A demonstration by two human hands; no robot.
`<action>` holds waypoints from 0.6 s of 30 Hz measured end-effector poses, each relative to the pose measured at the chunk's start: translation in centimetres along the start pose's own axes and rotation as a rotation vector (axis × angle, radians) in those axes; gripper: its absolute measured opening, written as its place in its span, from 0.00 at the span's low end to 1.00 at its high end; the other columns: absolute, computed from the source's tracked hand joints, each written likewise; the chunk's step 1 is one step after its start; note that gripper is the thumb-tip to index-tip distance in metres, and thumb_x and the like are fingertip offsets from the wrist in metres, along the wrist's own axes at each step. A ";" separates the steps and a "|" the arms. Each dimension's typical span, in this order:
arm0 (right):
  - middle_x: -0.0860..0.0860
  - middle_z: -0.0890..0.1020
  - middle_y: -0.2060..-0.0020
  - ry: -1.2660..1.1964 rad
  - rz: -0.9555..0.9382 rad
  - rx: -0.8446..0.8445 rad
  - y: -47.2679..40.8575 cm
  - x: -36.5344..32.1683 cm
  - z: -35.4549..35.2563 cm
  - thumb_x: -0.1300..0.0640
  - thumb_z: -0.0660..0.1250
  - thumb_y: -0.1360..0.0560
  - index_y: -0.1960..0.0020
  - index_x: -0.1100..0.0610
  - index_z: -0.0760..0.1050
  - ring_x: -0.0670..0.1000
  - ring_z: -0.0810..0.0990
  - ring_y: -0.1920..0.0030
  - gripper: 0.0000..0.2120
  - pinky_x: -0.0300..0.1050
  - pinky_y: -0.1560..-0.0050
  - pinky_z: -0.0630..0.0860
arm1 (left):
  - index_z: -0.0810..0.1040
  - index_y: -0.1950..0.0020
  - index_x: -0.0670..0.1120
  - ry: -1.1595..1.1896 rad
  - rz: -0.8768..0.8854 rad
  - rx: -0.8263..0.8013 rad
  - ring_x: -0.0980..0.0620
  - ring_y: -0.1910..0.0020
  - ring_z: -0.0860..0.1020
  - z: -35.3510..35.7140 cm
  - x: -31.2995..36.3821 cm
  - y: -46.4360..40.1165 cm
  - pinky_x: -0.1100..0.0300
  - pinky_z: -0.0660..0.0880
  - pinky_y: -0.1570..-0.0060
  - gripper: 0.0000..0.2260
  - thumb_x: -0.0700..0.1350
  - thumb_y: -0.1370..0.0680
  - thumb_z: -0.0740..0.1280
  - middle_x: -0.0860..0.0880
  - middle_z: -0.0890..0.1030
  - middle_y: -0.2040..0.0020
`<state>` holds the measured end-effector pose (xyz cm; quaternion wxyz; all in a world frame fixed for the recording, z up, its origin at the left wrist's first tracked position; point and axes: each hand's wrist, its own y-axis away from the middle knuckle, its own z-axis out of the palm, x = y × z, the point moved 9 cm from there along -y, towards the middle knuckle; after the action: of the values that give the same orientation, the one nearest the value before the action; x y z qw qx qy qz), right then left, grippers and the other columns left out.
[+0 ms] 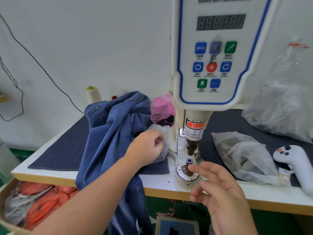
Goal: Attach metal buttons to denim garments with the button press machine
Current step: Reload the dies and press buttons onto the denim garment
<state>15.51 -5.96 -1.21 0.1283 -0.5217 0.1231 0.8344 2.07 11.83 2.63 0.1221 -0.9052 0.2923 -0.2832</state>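
Left hand (146, 146) fingers pinched in the clear bag (160, 143): grab one button; right hand (218, 189) fingers spread, keep off the lower die (188, 162).

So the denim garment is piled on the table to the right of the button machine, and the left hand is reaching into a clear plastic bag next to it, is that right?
Not quite. The head view shows the denim garment piled to the left of the button machine, not the right, draping over the table edge. The rest holds: the left hand is at the clear plastic bag beside the machine's column.
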 end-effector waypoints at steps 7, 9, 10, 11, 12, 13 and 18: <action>0.66 0.82 0.65 0.150 0.199 -0.011 1.5 3.2 -2.0 0.78 0.61 0.26 0.55 0.68 0.77 0.56 0.77 0.74 0.10 0.50 0.72 0.74 | 0.76 0.41 0.41 -0.415 -0.122 0.329 0.38 0.44 0.74 -10.4 -3.3 -6.4 0.44 0.72 0.47 0.14 0.45 0.24 0.67 0.40 0.78 0.45; 0.66 0.82 0.65 0.202 0.236 -0.008 1.7 3.9 -2.5 0.78 0.62 0.26 0.54 0.68 0.77 0.56 0.77 0.73 0.09 0.51 0.69 0.73 | 0.67 0.31 0.41 -0.519 -0.462 0.155 0.36 0.35 0.69 -10.0 -8.4 -6.7 0.41 0.68 0.38 0.34 0.58 0.29 0.73 0.38 0.72 0.35; 0.66 0.82 0.65 0.223 0.250 -0.003 1.7 4.1 -2.6 0.77 0.63 0.26 0.54 0.69 0.77 0.57 0.77 0.72 0.08 0.51 0.68 0.73 | 0.62 0.26 0.41 -0.481 -0.603 0.041 0.36 0.30 0.66 -9.1 -10.7 -6.3 0.39 0.66 0.34 0.45 0.64 0.33 0.74 0.38 0.68 0.30; 0.66 0.82 0.65 0.238 0.263 0.000 1.7 4.3 -2.7 0.77 0.63 0.26 0.54 0.69 0.77 0.57 0.77 0.72 0.07 0.52 0.66 0.73 | 0.56 0.23 0.42 -0.402 -0.681 -0.055 0.35 0.28 0.63 -7.9 -12.4 -5.9 0.38 0.64 0.32 0.53 0.68 0.37 0.75 0.38 0.65 0.27; 0.66 0.82 0.65 0.248 0.274 0.007 1.7 4.4 -2.8 0.77 0.64 0.26 0.54 0.69 0.77 0.57 0.77 0.72 0.07 0.52 0.66 0.73 | 0.52 0.21 0.44 -0.318 -0.704 -0.128 0.35 0.27 0.63 -6.6 -13.5 -5.6 0.38 0.64 0.32 0.58 0.69 0.39 0.75 0.38 0.63 0.25; 0.66 0.82 0.65 0.257 0.279 0.016 1.6 4.5 -2.9 0.77 0.64 0.26 0.54 0.68 0.77 0.57 0.77 0.72 0.07 0.52 0.65 0.73 | 0.52 0.21 0.45 -0.262 -0.712 -0.173 0.35 0.27 0.64 -5.5 -14.2 -5.4 0.39 0.66 0.33 0.59 0.69 0.41 0.76 0.38 0.65 0.26; 0.66 0.82 0.66 0.288 0.269 0.037 1.4 4.6 -2.8 0.77 0.63 0.26 0.56 0.68 0.78 0.57 0.77 0.73 0.08 0.51 0.66 0.72 | 0.68 0.39 0.44 -0.300 -0.696 0.006 0.42 0.47 0.76 -5.3 -14.6 -4.3 0.50 0.69 0.53 0.35 0.60 0.37 0.76 0.44 0.78 0.44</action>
<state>15.40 -7.84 -6.41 0.0064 -0.6123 0.2241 0.7582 -8.82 23.66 2.14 0.0627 -0.9814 -0.0547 -0.1732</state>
